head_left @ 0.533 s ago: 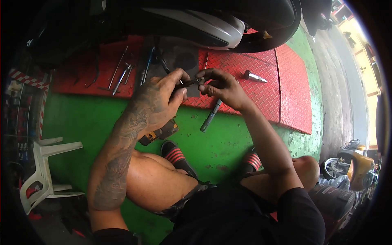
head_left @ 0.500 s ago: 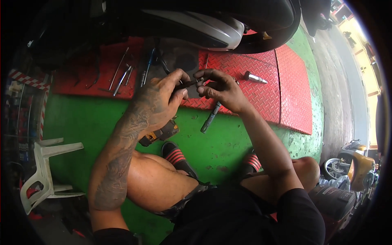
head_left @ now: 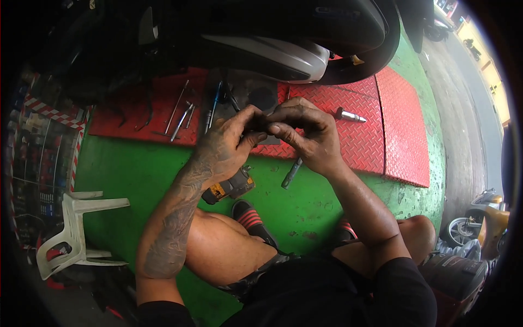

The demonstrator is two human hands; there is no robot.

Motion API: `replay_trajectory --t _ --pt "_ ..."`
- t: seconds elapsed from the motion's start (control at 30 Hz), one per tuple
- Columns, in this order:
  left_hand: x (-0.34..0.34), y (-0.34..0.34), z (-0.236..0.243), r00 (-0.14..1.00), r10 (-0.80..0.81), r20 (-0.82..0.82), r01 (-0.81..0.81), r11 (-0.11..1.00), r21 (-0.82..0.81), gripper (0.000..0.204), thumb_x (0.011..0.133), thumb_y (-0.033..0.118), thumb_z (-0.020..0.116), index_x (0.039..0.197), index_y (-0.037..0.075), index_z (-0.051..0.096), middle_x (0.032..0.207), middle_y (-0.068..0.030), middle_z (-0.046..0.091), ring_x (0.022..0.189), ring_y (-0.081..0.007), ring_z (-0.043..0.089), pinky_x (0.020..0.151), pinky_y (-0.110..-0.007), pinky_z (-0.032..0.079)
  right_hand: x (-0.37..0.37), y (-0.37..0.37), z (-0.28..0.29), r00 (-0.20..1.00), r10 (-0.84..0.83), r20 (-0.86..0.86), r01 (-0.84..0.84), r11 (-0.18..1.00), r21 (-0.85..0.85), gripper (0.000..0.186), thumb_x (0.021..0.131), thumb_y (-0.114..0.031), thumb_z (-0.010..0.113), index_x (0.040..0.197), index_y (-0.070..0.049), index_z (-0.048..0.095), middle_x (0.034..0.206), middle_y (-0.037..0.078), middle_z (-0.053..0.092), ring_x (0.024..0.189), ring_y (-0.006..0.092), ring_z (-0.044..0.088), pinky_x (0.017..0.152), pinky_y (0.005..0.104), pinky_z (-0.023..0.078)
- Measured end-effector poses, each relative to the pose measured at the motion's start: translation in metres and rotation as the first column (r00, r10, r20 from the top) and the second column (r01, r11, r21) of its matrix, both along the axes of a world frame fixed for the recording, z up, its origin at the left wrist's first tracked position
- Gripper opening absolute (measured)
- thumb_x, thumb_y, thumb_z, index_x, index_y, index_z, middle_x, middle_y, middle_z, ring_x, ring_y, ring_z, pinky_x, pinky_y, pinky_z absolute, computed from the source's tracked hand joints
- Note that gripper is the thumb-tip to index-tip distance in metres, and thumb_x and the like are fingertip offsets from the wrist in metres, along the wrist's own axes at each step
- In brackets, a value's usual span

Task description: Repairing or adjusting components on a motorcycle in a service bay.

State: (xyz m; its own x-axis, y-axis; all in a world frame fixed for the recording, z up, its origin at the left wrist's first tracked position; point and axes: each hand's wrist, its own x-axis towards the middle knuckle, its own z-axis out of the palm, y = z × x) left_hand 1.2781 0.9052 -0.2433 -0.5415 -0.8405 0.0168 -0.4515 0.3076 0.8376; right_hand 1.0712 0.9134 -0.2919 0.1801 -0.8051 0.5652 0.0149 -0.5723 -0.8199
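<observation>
My left hand (head_left: 231, 144) and my right hand (head_left: 305, 133) meet at the centre, fingers closed round a small dark part, mostly hidden between them. On the red checker-plate ramp (head_left: 403, 131) behind them lie thin metal tools (head_left: 178, 124), a blue-handled tool (head_left: 213, 103) on a dark mat and a silver cylindrical tool (head_left: 351, 116). A cordless power tool (head_left: 234, 185) sits on the green floor below my left hand, and a long dark-handled tool (head_left: 291, 175) rests below my right hand.
A black scooter with a silver panel (head_left: 261, 57) spans the top. A white plastic chair (head_left: 73, 229) stands at left, before shelving (head_left: 38, 163) edged with red-and-white tape. A yellow scooter (head_left: 487, 226) and a dark-red case (head_left: 452, 278) are at right.
My hands have drawn closer together, the right fingers now covering more of the small dark part. The view has shifted, so the surroundings appear further right and lower.
</observation>
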Motion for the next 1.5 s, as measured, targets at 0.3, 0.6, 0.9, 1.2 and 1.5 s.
replay_trajectory --t 0.3,0.6,0.9,1.2,1.5 --pt "0.004 0.002 0.000 0.995 0.062 -0.073 -0.063 0.998 -0.009 0.022 0.101 0.005 0.059 0.122 0.001 0.053 0.109 -0.0121 0.072 0.106 -0.0201 0.070 0.093 -0.034 0.057 -0.007 0.004 0.024 0.987 -0.120 -0.109 0.127 0.990 0.062 0.042 0.086 -0.012 0.080 0.126 -0.004 0.067 0.103 0.009 0.070 0.091 0.0144 0.070 0.079 0.0269 0.056" --pt "0.004 0.003 0.005 0.999 -0.016 -0.048 0.012 0.997 -0.078 0.020 0.098 0.005 0.062 0.117 0.000 0.059 0.099 -0.0107 0.073 0.097 -0.0198 0.072 0.085 -0.034 0.059 -0.012 -0.003 0.024 0.958 -0.108 -0.266 0.079 0.990 -0.116 0.022 0.084 -0.008 0.079 0.105 -0.003 0.074 0.107 0.010 0.069 0.098 0.0198 0.068 0.082 0.0312 0.055" --pt "0.006 0.003 0.009 0.983 0.044 -0.178 -0.045 0.999 0.001 0.020 0.097 0.008 0.067 0.114 -0.002 0.065 0.099 -0.0077 0.069 0.093 -0.0134 0.067 0.080 -0.027 0.056 -0.032 -0.007 0.035 0.903 -0.167 -0.395 0.093 0.976 -0.199 0.020 0.082 -0.010 0.081 0.100 -0.005 0.075 0.119 0.010 0.061 0.108 0.0233 0.064 0.086 0.0339 0.055" --pt "0.004 0.002 0.007 0.998 0.026 -0.063 -0.035 0.990 -0.138 0.020 0.099 0.014 0.066 0.110 -0.002 0.066 0.096 -0.0108 0.069 0.089 -0.0152 0.068 0.072 -0.029 0.056 -0.043 -0.010 0.036 0.867 -0.153 -0.474 0.035 0.968 -0.247 0.015 0.087 -0.006 0.073 0.101 -0.004 0.074 0.127 0.012 0.057 0.122 0.0257 0.058 0.097 0.0361 0.053" --pt "0.009 0.000 0.009 0.997 0.056 -0.054 -0.059 0.997 -0.051 0.019 0.103 0.016 0.060 0.109 -0.002 0.065 0.085 -0.0087 0.066 0.078 -0.0131 0.063 0.067 -0.029 0.051 -0.035 -0.015 0.025 0.944 0.042 -0.328 -0.067 0.995 -0.067 0.017 0.094 -0.016 0.070 0.099 0.000 0.069 0.129 0.012 0.058 0.121 0.0236 0.058 0.095 0.0368 0.052"
